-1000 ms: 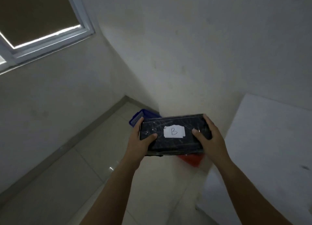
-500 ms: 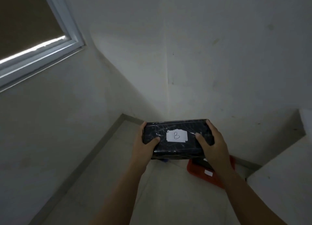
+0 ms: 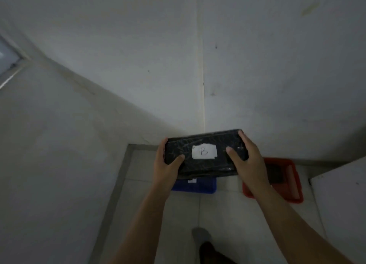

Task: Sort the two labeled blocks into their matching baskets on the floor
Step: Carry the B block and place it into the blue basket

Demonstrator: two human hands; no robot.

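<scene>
- Holding the black block (image 3: pixel 206 154) at its two short ends, the left hand (image 3: pixel 166 164) and right hand (image 3: pixel 248 160) each have their grip closed around it, thumbs on top.
- A white label (image 3: pixel 204 151) marked "B" sits on the block's upper face.
- The block is in the air above the blue basket (image 3: pixel 198 186), which stands on the tiled floor (image 3: pixel 227 214) near the wall corner.
- Just to the right stands the red basket (image 3: pixel 287 178), with something dark inside it.
</scene>
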